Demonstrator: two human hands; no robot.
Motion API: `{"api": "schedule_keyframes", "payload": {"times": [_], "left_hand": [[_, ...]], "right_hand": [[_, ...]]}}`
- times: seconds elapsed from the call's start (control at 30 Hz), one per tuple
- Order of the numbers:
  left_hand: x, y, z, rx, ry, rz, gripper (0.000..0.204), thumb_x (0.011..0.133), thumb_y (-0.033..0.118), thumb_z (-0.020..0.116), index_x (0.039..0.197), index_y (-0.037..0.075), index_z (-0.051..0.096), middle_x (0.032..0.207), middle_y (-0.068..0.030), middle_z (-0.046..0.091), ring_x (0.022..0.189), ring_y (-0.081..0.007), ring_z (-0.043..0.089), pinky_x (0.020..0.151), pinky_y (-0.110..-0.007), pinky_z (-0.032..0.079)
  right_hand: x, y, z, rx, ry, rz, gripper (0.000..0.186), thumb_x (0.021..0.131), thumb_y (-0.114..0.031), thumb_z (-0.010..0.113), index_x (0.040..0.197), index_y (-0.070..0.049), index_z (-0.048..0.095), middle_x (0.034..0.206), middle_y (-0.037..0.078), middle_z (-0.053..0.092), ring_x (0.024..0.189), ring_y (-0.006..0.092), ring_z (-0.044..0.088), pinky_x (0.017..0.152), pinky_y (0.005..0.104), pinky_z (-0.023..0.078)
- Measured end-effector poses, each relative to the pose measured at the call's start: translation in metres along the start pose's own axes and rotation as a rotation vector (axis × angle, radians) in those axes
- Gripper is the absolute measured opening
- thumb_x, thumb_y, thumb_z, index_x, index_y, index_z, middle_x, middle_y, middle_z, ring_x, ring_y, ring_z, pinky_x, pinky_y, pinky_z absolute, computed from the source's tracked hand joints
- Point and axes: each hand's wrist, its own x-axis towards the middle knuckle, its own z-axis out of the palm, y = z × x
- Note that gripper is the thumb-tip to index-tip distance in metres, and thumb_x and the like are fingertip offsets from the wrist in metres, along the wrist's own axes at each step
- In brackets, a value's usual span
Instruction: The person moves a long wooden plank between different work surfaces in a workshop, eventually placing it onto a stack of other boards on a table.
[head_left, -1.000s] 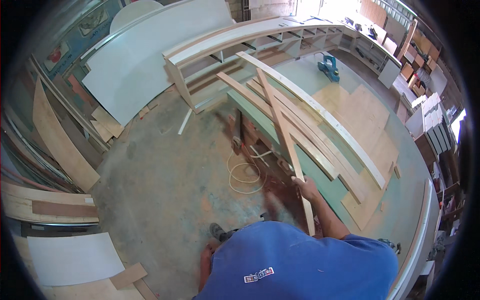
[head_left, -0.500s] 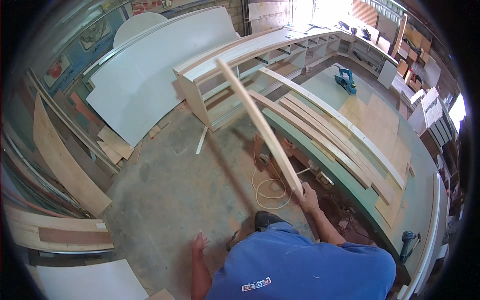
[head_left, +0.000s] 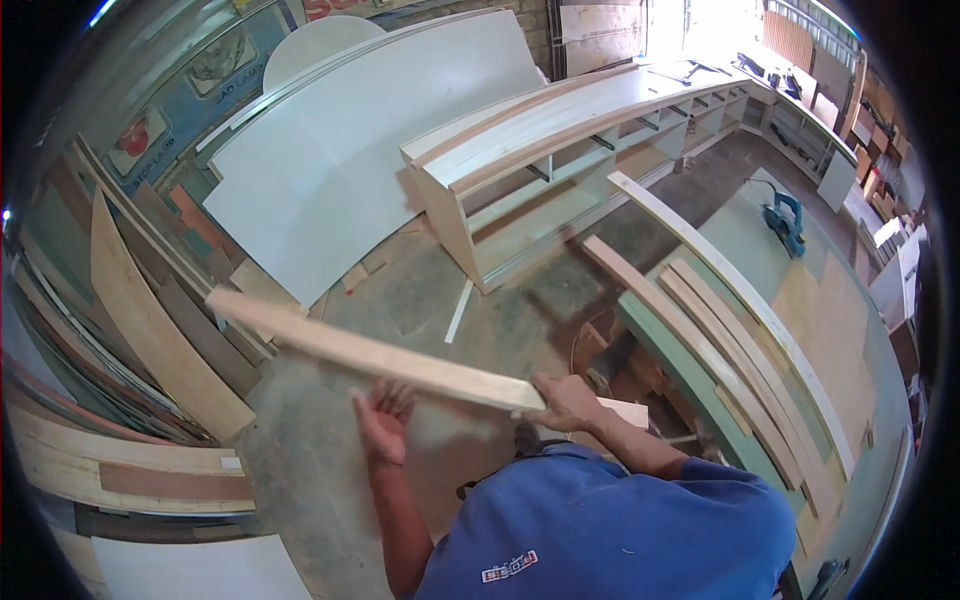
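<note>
A long, pale wooden plank (head_left: pixel 375 358) slants across in front of me, off the floor, its far end toward the stacked boards on the left. Near its right end, my right hand (head_left: pixel 567 403) is closed around it, and a short length of wood sticks out beyond the wrist. My left hand (head_left: pixel 384 420) is just below the plank's middle, fingers spread and palm turned up; whether the fingertips touch the wood I cannot tell. Several similar wooden strips (head_left: pixel 715 360) lie side by side on the green-edged worktable to my right.
A blue-green power planer (head_left: pixel 784 224) rests on the worktable (head_left: pixel 655 345). Beyond stands a long cabinet frame (head_left: pixel 450 225) with open compartments. A large white panel (head_left: pixel 370 150) leans at the back left. Boards (head_left: pixel 150 320) stack along the left, and a white strip (head_left: pixel 459 311) lies on the floor.
The plank has swung left from pointing away beside the worktable to lying across my front. My left hand has risen toward it. The view has turned left.
</note>
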Motion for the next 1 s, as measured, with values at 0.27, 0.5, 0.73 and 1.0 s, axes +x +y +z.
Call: {"api": "schedule_keyframes", "payload": {"times": [0.27, 0.5, 0.73, 1.0], "left_hand": [[0.154, 0.059, 0.041, -0.162, 0.356, 0.294, 0.079, 0.095, 0.064, 0.048, 0.14, 0.001, 0.036, 0.126, -0.024, 0.054, 0.107, -0.0358, 0.061, 0.098, -0.046, 0.05], [0.319, 0.074, 0.077, -0.089, 0.383, 0.301, 0.069, 0.1, 0.06, 0.039, 0.135, 0.001, 0.041, 0.11, -0.02, 0.063, 0.102, -0.0327, 0.062, 0.09, -0.05, 0.052], [0.533, 0.161, 0.125, -0.02, 0.275, 0.511, 0.074, 0.1, 0.06, 0.038, 0.13, -0.007, 0.05, 0.119, -0.021, 0.059, 0.114, -0.0335, 0.057, 0.1, -0.051, 0.048], [0.748, 0.173, 0.294, -0.186, 0.229, 0.538, 0.074, 0.099, 0.057, 0.044, 0.131, -0.01, 0.047, 0.126, -0.0227, 0.056, 0.119, -0.0337, 0.054, 0.105, -0.049, 0.045]], "right_hand": [[0.171, 0.033, -0.077, -0.17, 0.013, -0.342, 0.056, 0.083, -0.055, 0.066, 0.103, -0.004, 0.053, 0.096, 0.017, 0.06, 0.097, 0.0371, 0.063, 0.081, 0.0475, 0.051], [0.284, 0.133, -0.142, -0.195, 0.311, -0.354, 0.057, 0.069, -0.038, 0.076, 0.114, -0.005, 0.059, 0.102, 0.013, 0.062, 0.098, 0.0314, 0.062, 0.084, 0.0419, 0.05], [0.346, 0.32, -0.242, -0.339, 0.575, -0.1, 0.024, 0.078, -0.025, 0.071, 0.094, -0.009, 0.062, 0.086, 0.009, 0.064, 0.085, 0.0322, 0.064, 0.077, 0.0427, 0.051], [0.311, 0.476, -0.302, -0.261, 0.886, 0.884, 0.044, 0.078, -0.025, 0.077, 0.115, -0.008, 0.06, 0.113, 0.015, 0.062, 0.105, 0.0349, 0.061, 0.087, 0.0445, 0.049]]}}
